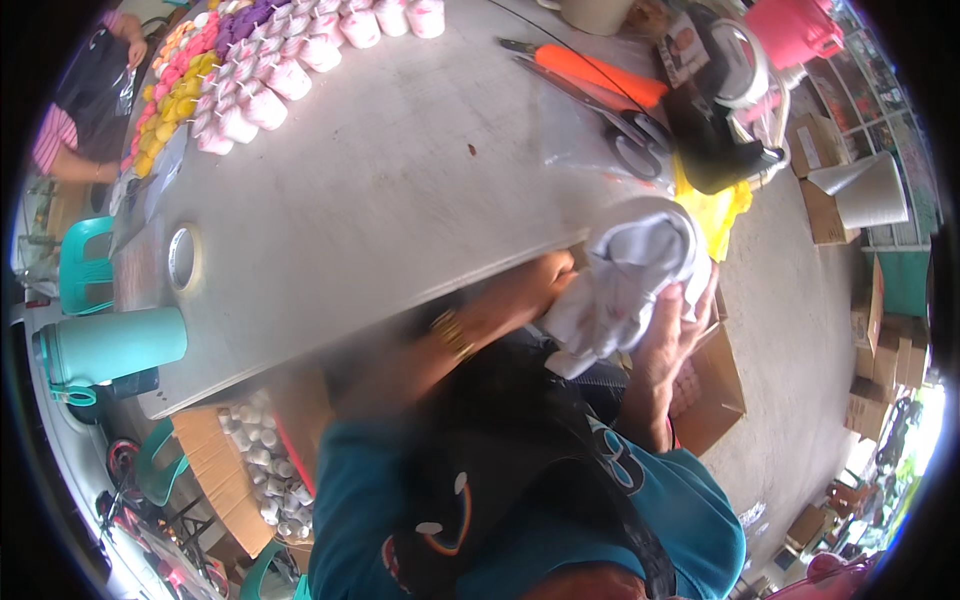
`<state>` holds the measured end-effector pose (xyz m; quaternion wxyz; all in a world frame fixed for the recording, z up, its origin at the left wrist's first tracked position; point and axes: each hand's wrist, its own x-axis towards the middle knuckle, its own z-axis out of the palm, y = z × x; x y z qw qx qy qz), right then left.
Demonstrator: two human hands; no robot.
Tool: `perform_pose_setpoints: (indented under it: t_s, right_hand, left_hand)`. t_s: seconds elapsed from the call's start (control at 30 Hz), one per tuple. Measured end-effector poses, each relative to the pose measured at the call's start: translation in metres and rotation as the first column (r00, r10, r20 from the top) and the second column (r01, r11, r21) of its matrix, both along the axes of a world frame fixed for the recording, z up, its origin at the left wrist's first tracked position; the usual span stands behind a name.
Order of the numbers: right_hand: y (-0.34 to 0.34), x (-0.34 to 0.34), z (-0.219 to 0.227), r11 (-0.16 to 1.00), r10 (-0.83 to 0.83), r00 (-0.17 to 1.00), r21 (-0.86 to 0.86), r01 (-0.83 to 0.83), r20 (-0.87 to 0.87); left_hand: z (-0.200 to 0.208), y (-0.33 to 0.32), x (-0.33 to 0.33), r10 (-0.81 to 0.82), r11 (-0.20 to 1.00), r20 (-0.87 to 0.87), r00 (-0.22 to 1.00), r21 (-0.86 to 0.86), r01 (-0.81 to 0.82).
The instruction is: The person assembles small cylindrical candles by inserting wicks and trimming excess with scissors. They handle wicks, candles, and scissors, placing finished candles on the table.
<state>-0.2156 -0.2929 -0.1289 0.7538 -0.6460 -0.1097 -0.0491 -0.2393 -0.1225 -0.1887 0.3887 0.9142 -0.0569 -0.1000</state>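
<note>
A bunched white cloth (640, 275) with faint pinkish stains is held up in front of me at the table's near right corner. My left hand (553, 277), with a gold watch on its wrist, is closed at the cloth's left side. From the right, my right hand (672, 335) grips the cloth with its fingers bent round the lower edge. Whether anything is wrapped inside the folds is hidden. Just beyond the cloth lies a yellow plastic bag (715, 215), close to black-handled scissors (635, 140).
Rows of pink-and-white candles (285, 78) stand at the table's far left. Nearer are a tape roll (184, 257) and a teal tumbler (120, 345). An orange cutter (600, 75) lies far right. Cardboard boxes (215, 470) flank me below the tabletop. Another person (95, 90) works at far left.
</note>
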Motion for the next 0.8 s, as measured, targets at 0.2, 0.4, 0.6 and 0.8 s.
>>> perform_pose_setpoints:
  t_s: [0.2, 0.4, 0.6, 0.8]
  right_hand:
    - [0.028, -0.009, 0.005, 0.991, 0.029, 0.995, -0.13, -0.017, 0.092]
    - [0.08, -0.044, 0.029, 0.984, 0.168, 0.943, -0.101, -0.145, 0.287]
    - [0.097, -0.058, 0.04, 0.979, 0.176, 0.909, -0.16, -0.123, 0.379]
    - [0.114, -0.033, 0.064, 0.962, 0.064, 0.916, -0.27, 0.049, 0.395]
  left_hand:
    - [0.097, 0.002, -0.11, 0.346, 0.64, -0.402, 0.848, -0.56, -0.526]
    - [0.089, -0.008, -0.122, 0.592, 0.464, 0.03, 0.806, -0.83, -0.309]
    - [0.095, 0.009, -0.131, 0.417, 0.17, -0.176, 0.892, -0.949, -0.266]
    - [0.091, 0.027, -0.149, 0.57, 0.258, -0.077, 0.818, -0.928, -0.267]
